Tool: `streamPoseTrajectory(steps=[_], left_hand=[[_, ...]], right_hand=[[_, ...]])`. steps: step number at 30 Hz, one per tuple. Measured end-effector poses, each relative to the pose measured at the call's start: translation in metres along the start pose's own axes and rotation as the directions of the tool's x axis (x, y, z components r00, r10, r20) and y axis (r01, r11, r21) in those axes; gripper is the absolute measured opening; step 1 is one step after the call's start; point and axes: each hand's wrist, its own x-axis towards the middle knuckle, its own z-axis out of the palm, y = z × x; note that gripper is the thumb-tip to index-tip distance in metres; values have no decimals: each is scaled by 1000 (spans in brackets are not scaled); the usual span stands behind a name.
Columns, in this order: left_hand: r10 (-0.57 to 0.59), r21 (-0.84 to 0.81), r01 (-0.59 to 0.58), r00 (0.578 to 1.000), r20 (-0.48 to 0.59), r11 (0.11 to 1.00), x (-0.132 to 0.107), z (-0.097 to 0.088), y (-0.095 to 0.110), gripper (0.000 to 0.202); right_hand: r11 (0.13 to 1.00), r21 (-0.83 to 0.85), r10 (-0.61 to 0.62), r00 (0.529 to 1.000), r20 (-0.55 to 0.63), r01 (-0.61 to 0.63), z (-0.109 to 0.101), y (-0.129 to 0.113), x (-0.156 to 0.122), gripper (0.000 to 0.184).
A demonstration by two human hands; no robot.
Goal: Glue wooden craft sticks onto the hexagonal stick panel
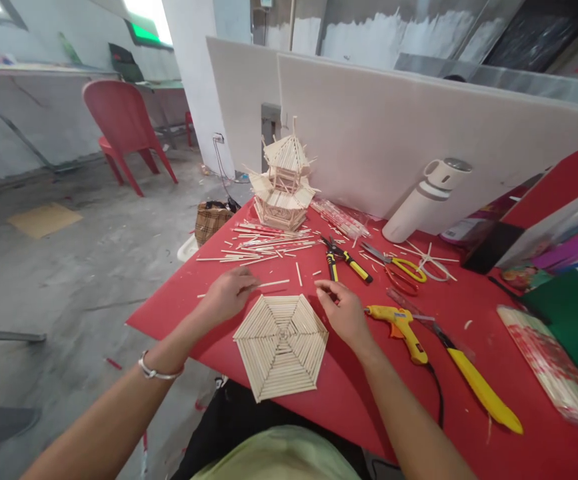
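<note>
On the red tabletop before me lies a flat six-sided panel (281, 353) built of thin wooden sticks in rings. My left hand (229, 293) is just beyond its upper left corner, fingers closed on a thin wooden stick (275, 283) that reaches out to the right. Beside the panel's upper right corner is my right hand (343, 312). Its fingers are curled with the tips close together, and whatever they may hold is hidden. A short loose stick (299, 274) lies between the hands. To the right of my right hand rests a yellow glue gun (399, 327).
A stick-built pagoda model (283, 190) stands at the back, with loose sticks (253, 248) before it. Pliers (346, 259), yellow-handled scissors (403, 265), a yellow-handled cutter (481, 387), a white flask (421, 203) and a packet of sticks (553, 363) occupy the right side.
</note>
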Motion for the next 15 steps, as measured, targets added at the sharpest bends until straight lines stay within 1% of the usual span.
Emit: streamPoseTrajectory(steps=[3,6,11,15], left_hand=[[-12,-23,13,999,52,1000,-7,5,-2,33],[-17,-31,19,998,66,999,-6,9,-3,30],[10,-25,-10,1000,16,1000,0,18,-6,26],[35,2,-35,999,27,999,1,24,-6,26]], right_hand=[[1000,-7,-28,998,53,29,15,8,8,30],[999,-11,-44,995,89,45,26,10,11,31],[998,-25,-49,994,98,51,29,10,8,32],[998,-54,-20,994,111,26,30,9,7,36]])
